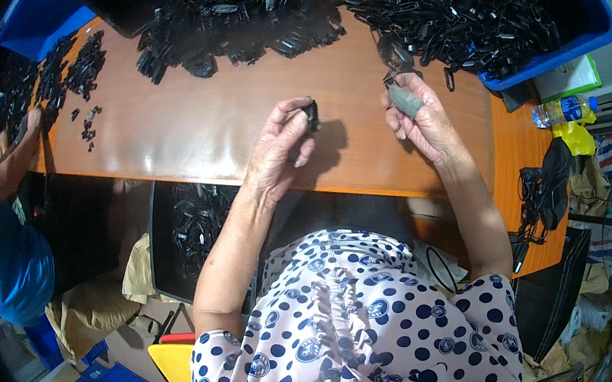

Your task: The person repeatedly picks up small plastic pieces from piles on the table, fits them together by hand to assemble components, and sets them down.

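Note:
My left hand [279, 148] is raised over the table's near edge, its thumb and fingers pinching a small black plastic part [312, 116]. To its right, my right hand [426, 121] is closed around a grey-green, oblong piece [406, 101] with a small dark tip; its exact kind is unclear. The two hands are apart, and the held things do not touch. Beyond them lies a large heap of black plastic parts [232, 24]. Another heap of black parts [444, 10] spills from a blue bin [601, 40] at the far right.
The orange-brown table [160, 125] curves before me. A co-worker in a blue shirt [3, 243] reaches into black parts at the left. A water bottle [564, 111] and black cables [539, 193] lie at the right. A black bin [164, 246] of parts stands below the table edge.

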{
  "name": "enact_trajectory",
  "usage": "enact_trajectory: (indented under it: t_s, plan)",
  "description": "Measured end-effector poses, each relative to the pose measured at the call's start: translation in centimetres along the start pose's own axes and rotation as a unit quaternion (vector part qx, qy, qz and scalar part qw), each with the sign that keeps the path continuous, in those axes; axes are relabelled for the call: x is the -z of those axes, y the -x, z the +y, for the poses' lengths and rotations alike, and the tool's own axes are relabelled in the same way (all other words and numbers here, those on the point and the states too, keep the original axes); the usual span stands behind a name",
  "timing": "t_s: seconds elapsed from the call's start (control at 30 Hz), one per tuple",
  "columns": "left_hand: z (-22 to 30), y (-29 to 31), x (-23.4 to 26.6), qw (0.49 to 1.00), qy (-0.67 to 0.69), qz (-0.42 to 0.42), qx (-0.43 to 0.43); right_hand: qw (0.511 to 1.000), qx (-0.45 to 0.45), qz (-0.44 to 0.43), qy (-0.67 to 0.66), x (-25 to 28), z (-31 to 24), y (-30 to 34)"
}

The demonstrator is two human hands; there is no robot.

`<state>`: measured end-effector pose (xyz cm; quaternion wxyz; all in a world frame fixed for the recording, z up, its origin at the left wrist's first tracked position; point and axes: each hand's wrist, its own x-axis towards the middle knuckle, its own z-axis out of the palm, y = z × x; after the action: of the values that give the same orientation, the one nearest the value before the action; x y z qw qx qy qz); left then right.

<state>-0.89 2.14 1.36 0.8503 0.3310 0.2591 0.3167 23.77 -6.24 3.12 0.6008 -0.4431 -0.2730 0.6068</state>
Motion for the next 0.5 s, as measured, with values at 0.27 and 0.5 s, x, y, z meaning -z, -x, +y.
enact_trajectory:
  t_s: [0.27, 0.5]
  plan:
    - [-1.4, 3.4, -3.2, 0.974, -0.209, -0.002, -0.083, 0.993, 0.051, -0.055, 0.092, -3.7, 0.9, 5.5]
    - [-2.3, 4.5, -4.4, 0.862, -0.45, -0.043, -0.229, 0.986, 0.096, 0.016, 0.135, -6.1, 0.6, 8.8]
